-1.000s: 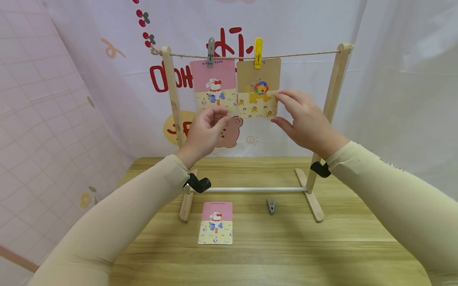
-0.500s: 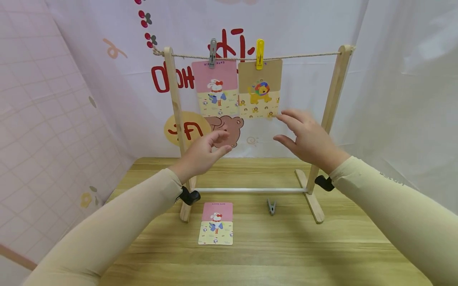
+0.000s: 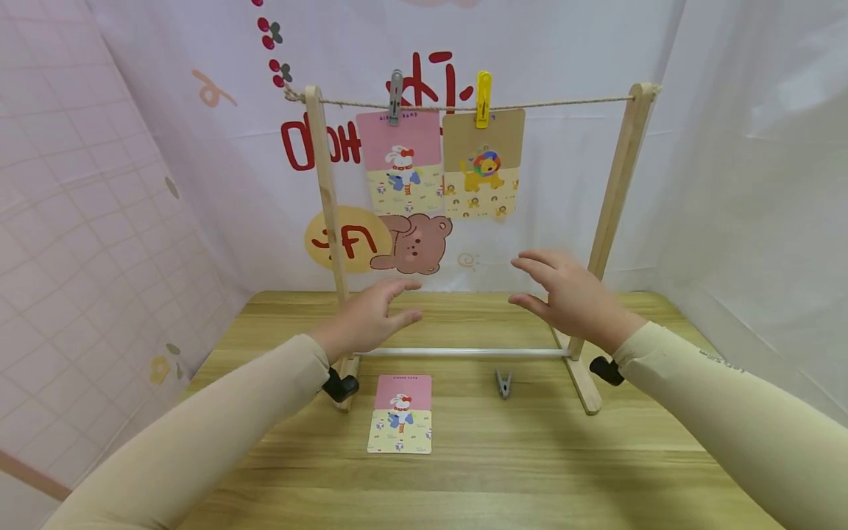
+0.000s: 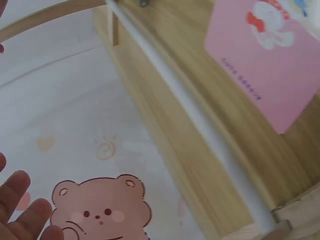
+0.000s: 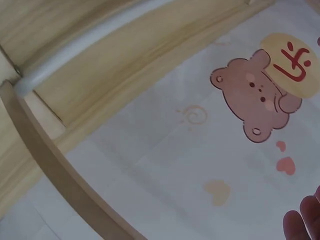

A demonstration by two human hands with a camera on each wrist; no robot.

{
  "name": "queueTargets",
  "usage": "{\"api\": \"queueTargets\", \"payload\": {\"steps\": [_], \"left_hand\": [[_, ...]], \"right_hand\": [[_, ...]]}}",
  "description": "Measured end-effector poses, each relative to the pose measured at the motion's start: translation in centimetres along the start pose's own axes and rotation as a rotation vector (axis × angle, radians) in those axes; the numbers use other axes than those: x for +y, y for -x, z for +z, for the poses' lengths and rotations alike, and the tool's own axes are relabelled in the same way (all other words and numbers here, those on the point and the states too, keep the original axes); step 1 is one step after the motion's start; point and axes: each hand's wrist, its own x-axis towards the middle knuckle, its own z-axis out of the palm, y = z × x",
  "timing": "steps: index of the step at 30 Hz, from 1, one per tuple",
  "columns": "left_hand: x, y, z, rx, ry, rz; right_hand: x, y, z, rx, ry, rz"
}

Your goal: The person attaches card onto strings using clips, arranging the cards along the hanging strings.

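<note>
My left hand (image 3: 366, 316) hovers in front of the rack's left post, fingers relaxed and holding nothing. Across from it, my right hand (image 3: 573, 298) is held in the air near the right post, also without anything in it. Above them, a pink rabbit card (image 3: 400, 158) hangs from the twine under a grey clothespin (image 3: 395, 97). Beside it a tan lion card (image 3: 482, 162) hangs under a yellow clothespin (image 3: 483, 99). Below, on the table, lie a second pink rabbit card (image 3: 400, 414) and a loose grey clothespin (image 3: 504, 383).
The wooden rack has a left post (image 3: 326, 184), a right post (image 3: 619, 184), twine (image 3: 570, 102) strung between their tops and a white rod (image 3: 464, 352) low down. Behind the wooden table (image 3: 477, 478) hangs a printed white cloth (image 3: 530, 44).
Both hands have moved down from the hanging cards to just above the white rod. The left hand's fingers have spread apart. The cards and clothespins stay where they were.
</note>
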Motion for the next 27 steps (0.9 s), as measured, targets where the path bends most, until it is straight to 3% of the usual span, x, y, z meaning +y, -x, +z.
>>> {"api": "queueTargets", "payload": {"steps": [14,21,27], "left_hand": [[-2.0,1.7,2.4,-0.079,-0.085,-0.001],[-2.5,2.5,3.5,-0.1,-0.1,-0.012],[-2.9,3.0,4.6,-0.131,-0.15,-0.014]], "right_hand": [[-0.2,3.4,3.4,-0.242,-0.025,0.043],[-0.3,5.0,5.2,-0.283,-0.034,0.031],[-0.3,6.0,6.5,-0.266,-0.004,-0.016]]}}
